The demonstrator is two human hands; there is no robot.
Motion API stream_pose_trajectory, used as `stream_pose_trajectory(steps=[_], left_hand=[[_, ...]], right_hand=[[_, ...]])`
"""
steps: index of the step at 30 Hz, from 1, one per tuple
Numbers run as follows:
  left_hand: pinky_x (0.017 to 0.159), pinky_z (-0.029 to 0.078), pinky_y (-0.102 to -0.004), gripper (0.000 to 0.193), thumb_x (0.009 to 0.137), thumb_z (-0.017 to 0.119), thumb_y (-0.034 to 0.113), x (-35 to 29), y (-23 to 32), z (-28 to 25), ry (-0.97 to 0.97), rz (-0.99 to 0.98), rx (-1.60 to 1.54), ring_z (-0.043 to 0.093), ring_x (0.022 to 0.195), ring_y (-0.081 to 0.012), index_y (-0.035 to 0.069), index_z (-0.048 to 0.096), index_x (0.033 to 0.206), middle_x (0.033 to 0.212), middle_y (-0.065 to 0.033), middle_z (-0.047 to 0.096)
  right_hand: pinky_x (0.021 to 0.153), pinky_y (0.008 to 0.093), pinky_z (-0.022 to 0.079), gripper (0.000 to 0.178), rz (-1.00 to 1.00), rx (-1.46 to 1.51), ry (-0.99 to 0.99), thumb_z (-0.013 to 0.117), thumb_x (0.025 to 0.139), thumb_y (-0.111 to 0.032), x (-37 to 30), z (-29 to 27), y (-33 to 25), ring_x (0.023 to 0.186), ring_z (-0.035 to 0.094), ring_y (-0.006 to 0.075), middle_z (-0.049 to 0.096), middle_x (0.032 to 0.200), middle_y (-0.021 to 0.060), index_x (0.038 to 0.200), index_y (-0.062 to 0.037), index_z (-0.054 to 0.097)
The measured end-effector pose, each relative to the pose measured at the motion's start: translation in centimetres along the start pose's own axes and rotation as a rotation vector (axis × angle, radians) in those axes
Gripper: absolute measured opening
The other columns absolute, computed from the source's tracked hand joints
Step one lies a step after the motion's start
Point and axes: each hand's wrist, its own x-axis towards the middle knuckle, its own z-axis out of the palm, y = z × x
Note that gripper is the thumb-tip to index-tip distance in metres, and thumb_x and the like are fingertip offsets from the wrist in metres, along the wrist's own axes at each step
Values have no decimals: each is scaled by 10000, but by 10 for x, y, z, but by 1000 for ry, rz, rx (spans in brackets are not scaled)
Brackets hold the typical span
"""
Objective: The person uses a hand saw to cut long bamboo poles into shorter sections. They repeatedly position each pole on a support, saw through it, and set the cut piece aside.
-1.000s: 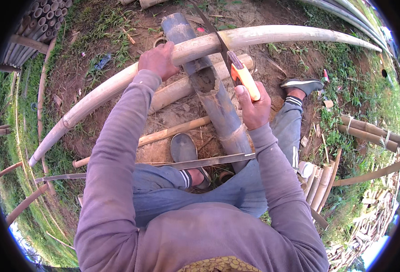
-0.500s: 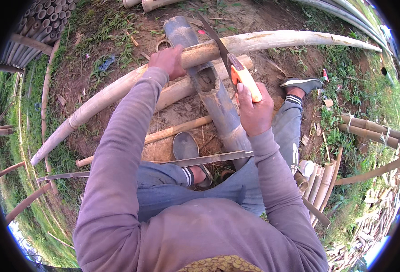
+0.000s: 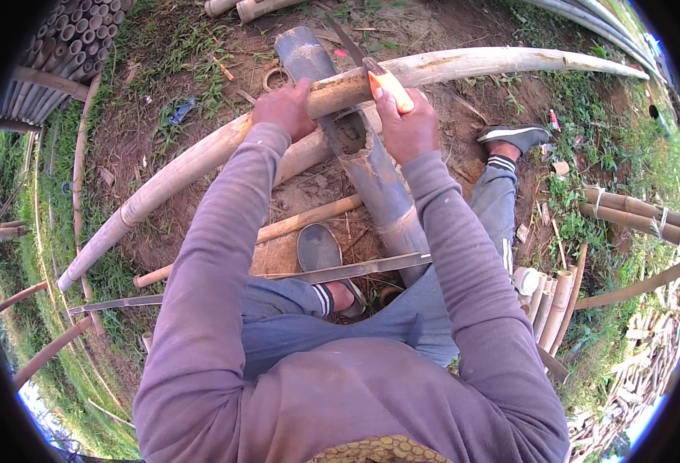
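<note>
A long pale bamboo pole (image 3: 182,170) lies crosswise in front of me. My left hand (image 3: 284,109) grips it left of the saw. My right hand (image 3: 409,127) is closed round the orange handle of a hand saw (image 3: 394,91). The saw's blade lies across the pole and points away from me. Beneath the pole is a thick grey bamboo trunk (image 3: 386,189) with a notch cut in its upper side. Where the teeth meet the pole, the cut itself is too small to make out.
Another thick bamboo piece (image 3: 305,154) lies under the pole. A thin stick (image 3: 309,216) and a flat dark strip (image 3: 355,270) cross near my foot (image 3: 319,251). Stacked bamboo (image 3: 77,38) stands far left; cut lengths (image 3: 552,305) and a white cup (image 3: 526,280) are at right.
My right hand has pushed the saw forward and left, so its handle is now up against the pole. My left hand keeps its grip; the pole has shifted slightly.
</note>
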Motion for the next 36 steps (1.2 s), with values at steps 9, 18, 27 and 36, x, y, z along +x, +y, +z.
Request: stream_pose_trajectory(steps=[9,18,27,36], left_hand=[[1028,573,-489,734,810,849,407,3,-7,2,-49,-5,-7,718,1210,-365,180,560,1445,1325,-150,723],[1052,561,-511,806,798,851,435,2,-8,-19,-74,-38,-14,704,1241,-367,183,539,1496,1359,-164,716],[1028,569,-510,797,766,877,429,9,-2,-2,-22,-22,-15,714,1208,-380,179,557,1452,1294,-165,743],[1028,572,-502,742,795,870,407,5,-22,-9,-43,-44,-21,722,1204,-371,165,559,1424,1302,-160,736]], right_hand=[[641,334,549,199,30,36,-79,720,1017,-134,-161,-99,24,659,701,190,724,790,106,1118,38,710],[610,354,540,203,32,110,-42,789,990,-182,-103,-64,15,633,696,209,688,734,109,1011,0,700],[601,384,532,187,90,-36,-83,775,984,-174,-78,-52,44,599,668,286,712,771,175,1019,-2,710],[601,427,561,242,-294,-252,-50,811,923,-223,-141,-118,106,606,684,308,695,762,110,1023,-36,696]])
